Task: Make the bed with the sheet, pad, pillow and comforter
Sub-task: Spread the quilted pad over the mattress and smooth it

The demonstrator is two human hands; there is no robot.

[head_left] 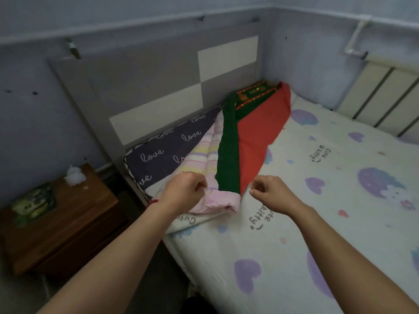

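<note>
Left grip: at the centre of the frame, fingers curled; we see it grasping the near end of the pink quilt.
Right grip: just right of the left one, fingers curled beside the near tip of the red quilt; we cannot tell whether it pinches the cloth or is merely clenched.
Pink quilt: folded and striped, running from the centre up toward the headboard; its near end lies on the sheet.
Red quilt: folded, red with a green band, lying along the right side of the pink quilt and reaching the bed's far corner, upper centre-right.
Pillow: dark, printed "love", against the headboard left of centre, partly under the pink quilt.
Sheet: white with purple hearts, spread over the mattress across the right and lower frame.
Nightstand: brown wood, lower left, beside the bed; we note a small white object on top.
Radiator: upper right, on the wall.
</note>
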